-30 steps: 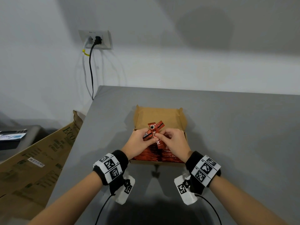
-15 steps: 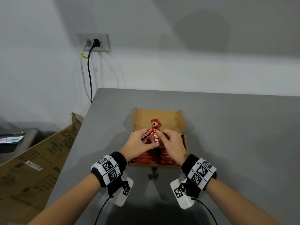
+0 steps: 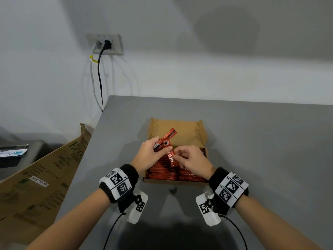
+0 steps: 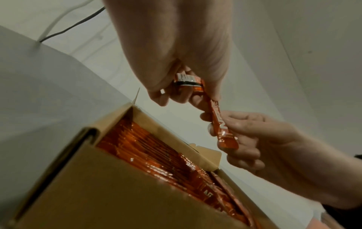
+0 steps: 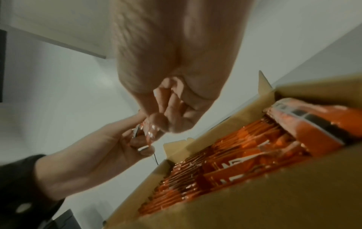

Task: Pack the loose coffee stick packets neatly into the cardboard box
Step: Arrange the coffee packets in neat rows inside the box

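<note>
An open cardboard box (image 3: 187, 131) sits on the grey table, packed with several red coffee stick packets (image 3: 162, 170) lying in rows. Above the box my left hand (image 3: 150, 156) grips red packets (image 3: 166, 138) that slant up to the right. My right hand (image 3: 189, 160) pinches the lower part of another red packet (image 3: 173, 157) that crosses under the first. In the left wrist view my left hand (image 4: 176, 86) holds the packet's top end and my right hand (image 4: 245, 136) pinches the packet (image 4: 221, 124) lower down, over the filled box (image 4: 117, 182). The right wrist view shows the box (image 5: 254, 201) of packets below both hands.
The grey table (image 3: 270, 159) ends at a left edge beside a large flattened brown carton (image 3: 36, 181). A wall socket (image 3: 105, 44) with plugged cables hangs on the white wall behind. The box's back flap (image 3: 176, 126) stands up.
Both hands lifted a little above the box. The packets in my left hand tipped further up to the right, and the packet in my right hand now shows more of its length.
</note>
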A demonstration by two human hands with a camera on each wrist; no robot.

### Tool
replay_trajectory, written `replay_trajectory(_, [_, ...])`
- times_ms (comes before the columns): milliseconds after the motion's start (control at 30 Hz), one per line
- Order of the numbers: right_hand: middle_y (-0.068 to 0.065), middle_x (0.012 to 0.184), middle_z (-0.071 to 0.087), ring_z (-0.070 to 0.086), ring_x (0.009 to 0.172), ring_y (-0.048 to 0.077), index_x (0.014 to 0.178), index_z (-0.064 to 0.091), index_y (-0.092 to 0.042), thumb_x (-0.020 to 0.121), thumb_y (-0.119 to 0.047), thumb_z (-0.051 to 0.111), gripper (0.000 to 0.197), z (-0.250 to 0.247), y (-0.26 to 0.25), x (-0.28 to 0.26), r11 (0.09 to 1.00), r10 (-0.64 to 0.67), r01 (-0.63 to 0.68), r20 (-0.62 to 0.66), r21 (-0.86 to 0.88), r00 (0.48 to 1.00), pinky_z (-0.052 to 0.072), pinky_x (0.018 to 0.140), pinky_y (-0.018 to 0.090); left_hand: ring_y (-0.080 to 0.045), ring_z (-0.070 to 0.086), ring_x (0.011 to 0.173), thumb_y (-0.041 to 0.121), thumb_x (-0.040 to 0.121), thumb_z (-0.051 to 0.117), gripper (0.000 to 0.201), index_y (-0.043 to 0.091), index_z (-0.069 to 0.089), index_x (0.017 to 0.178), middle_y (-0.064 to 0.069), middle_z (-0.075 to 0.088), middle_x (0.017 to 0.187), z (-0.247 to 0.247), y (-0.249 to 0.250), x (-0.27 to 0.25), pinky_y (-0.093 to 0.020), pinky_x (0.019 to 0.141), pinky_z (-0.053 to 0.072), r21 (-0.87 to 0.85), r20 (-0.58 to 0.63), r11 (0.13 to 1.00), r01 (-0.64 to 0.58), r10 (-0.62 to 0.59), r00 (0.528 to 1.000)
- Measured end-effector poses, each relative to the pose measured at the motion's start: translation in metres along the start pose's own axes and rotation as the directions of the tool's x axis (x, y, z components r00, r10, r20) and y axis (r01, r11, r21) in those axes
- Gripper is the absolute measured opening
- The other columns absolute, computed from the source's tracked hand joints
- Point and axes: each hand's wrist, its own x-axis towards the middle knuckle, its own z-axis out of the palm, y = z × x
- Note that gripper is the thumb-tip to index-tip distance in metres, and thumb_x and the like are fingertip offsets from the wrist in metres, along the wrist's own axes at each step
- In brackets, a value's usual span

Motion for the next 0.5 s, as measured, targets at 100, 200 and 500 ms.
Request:
replay_trajectory(100, [-0.012, 0.067, 0.063, 0.056, 0.05, -0.005, 0.089, 0.07, -0.01, 0.086, -0.01, 0.063, 0.007, -0.004, 0.005, -0.001, 0.996, 0.037, -0.044, -0.095, -0.071, 0.995, 0.047, 0.058, 0.011, -0.004, 0.058, 0.077, 0.035, 0.071, 0.078, 0.038, 0.011, 0.061, 0.096, 0.006, 0.062, 0.086, -0.015, -0.005, 0.001, -0.021, 0.073, 0.048, 0.258, 0.185, 0.966, -0.035, -0.014, 0.983])
replay_trajectory(200, [-0.005, 0.077, 0.069, 0.06, 0.062, -0.006, 0.086, 0.072, -0.01, 0.083, -0.013, 0.068, 0.006, 0.001, 0.006, -0.007, 0.996, 0.033, -0.042, -0.106, -0.084, 0.994, 0.051, 0.067, 0.013, -0.009, 0.052, 0.086, 0.045, 0.067, 0.078, 0.043, 0.02, 0.052, 0.091, 0.01, 0.056, 0.092, -0.033, -0.008, 0.003, -0.028, 0.084, 0.031, 0.618, 0.356, 0.779, -0.102, -0.162, 0.92])
replay_trajectory(500, [0.004, 0.09, 0.071, 0.064, 0.081, 0.008, 0.091, 0.073, -0.008, 0.082, -0.016, 0.07, 0.013, 0.02, 0.005, -0.012, 0.964, 0.007, 0.031, 0.141, -0.264, 0.99, 0.051, 0.078, 0.018, -0.008, 0.042, 0.09, 0.051, 0.063, 0.078, 0.054, 0.025, 0.041, 0.093, 0.011, 0.045, 0.095, -0.027, -0.009, 0.003, -0.03, 0.082, 0.021, 0.726, 0.446, 0.665, -0.171, -0.266, 0.855])
